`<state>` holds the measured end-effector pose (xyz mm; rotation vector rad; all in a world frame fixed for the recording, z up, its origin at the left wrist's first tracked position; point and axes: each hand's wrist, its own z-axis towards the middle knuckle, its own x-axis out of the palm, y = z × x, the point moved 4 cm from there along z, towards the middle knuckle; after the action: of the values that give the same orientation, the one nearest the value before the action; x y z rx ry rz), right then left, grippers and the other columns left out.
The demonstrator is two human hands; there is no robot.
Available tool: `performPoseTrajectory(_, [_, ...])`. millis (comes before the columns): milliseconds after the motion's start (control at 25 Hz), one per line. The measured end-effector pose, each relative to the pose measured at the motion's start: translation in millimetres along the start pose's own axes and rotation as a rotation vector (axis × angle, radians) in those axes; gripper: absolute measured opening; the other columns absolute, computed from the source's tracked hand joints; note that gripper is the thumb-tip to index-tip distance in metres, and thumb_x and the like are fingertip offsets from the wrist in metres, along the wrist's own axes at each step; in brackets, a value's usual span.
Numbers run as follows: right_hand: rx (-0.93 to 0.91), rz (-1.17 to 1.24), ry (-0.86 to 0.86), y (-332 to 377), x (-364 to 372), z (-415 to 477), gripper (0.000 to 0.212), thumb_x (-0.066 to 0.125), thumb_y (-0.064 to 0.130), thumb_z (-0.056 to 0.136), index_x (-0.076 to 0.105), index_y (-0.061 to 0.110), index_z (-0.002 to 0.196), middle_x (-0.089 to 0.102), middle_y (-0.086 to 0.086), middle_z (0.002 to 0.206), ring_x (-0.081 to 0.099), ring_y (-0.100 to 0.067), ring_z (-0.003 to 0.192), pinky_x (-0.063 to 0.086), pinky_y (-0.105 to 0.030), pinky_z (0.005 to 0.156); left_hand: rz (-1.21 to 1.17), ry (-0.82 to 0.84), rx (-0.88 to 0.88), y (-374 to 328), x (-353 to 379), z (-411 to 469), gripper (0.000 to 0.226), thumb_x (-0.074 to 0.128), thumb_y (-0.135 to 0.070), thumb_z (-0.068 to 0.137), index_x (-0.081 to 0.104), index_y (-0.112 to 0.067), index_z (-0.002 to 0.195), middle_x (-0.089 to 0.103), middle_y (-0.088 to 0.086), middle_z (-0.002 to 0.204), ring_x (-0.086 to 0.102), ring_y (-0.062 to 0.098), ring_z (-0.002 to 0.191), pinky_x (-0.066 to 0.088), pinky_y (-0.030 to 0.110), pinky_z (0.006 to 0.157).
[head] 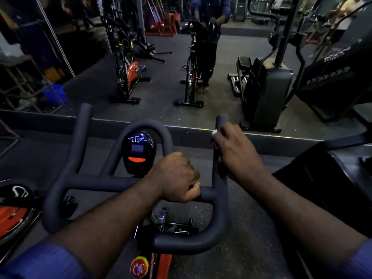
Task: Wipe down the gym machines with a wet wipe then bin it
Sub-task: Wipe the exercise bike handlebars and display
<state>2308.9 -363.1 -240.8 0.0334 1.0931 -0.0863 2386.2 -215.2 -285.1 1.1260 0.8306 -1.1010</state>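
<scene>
You're in a gym, plain as day. Under you, a spin bike's black handlebars (pixel 96 181) and small console (pixel 138 152). Ahead, a wall mirror (pixel 90 81) throws back an orange-wheeled exercise bike (pixel 128 73), a second bike (pixel 190 77), a tall grey cardio machine (pixel 267 91) and red racks (pixel 163 23) at the back. There's dark speckled rubber flooring (pixel 251 218) underfoot.

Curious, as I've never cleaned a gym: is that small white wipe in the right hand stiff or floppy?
Probably floppy: the small white wipe bunches under the right hand against the black padded handlebar. Likely light too: only a small scrap shows.
</scene>
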Motion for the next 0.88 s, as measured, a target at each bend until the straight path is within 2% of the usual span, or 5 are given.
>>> performPoseTrajectory(360, [0.428, 0.580, -0.109, -56.7, 11.1, 54.8, 0.026, 0.055, 0.015, 0.099, 0.081, 0.019, 0.101, 0.077, 0.007, 0.108, 0.068, -0.011, 0.105, 0.047, -0.026, 0.094, -0.010, 0.004, -0.031, -2.6, -2.5, 0.8, 0.042, 0.046, -0.048, 0.087, 0.063, -0.018, 0.062, 0.063, 0.002, 0.058, 0.058, 0.026, 0.060, 0.045, 0.034, 0.066])
performPoseTrajectory(520, [0.705, 0.751, -0.165, -75.4, 48.8, 24.4, 0.030, 0.052, 0.044, 0.088, 0.072, 0.024, 0.077, 0.064, 0.009, 0.070, 0.059, -0.016, 0.075, 0.051, -0.046, 0.076, 0.014, 0.024, -0.044, -3.2, -3.5, -0.3, 0.041, 0.046, -0.048, 0.087, 0.062, -0.019, 0.062, 0.063, 0.001, 0.059, 0.058, 0.025, 0.061, 0.037, 0.035, 0.068])
performPoseTrajectory(640, [0.733, 0.820, -0.173, -49.8, 79.1, -44.1, 0.028, 0.056, 0.044, 0.091, 0.076, 0.028, 0.103, 0.076, 0.014, 0.091, 0.072, -0.013, 0.088, 0.061, -0.046, 0.087, -0.009, 0.031, -0.055, -2.7, -2.1, 0.8, 0.039, 0.048, -0.047, 0.087, 0.060, -0.020, 0.062, 0.064, 0.002, 0.060, 0.059, 0.026, 0.061, 0.036, 0.035, 0.067])
performPoseTrajectory(800, [0.720, 0.769, -0.253, -46.0, 30.4, -64.0, 0.035, 0.055, 0.004, 0.100, 0.078, 0.025, 0.115, 0.074, 0.012, 0.108, 0.061, 0.008, 0.091, 0.038, 0.002, 0.086, 0.001, 0.028, -0.065, -2.0, -1.5, 1.1, 0.038, 0.048, -0.047, 0.087, 0.059, -0.020, 0.063, 0.064, 0.002, 0.061, 0.059, 0.027, 0.062, 0.035, 0.035, 0.067])
performPoseTrajectory(880, [0.693, 0.673, -0.346, -68.5, 12.5, -21.5, 0.039, 0.054, -0.002, 0.097, 0.078, 0.018, 0.120, 0.071, 0.012, 0.112, 0.059, 0.009, 0.101, 0.032, 0.007, 0.084, 0.016, 0.044, -0.070, -2.3, -1.7, 0.0, 0.039, 0.046, -0.048, 0.088, 0.059, -0.021, 0.064, 0.064, 0.000, 0.062, 0.058, 0.025, 0.063, 0.032, 0.035, 0.067])
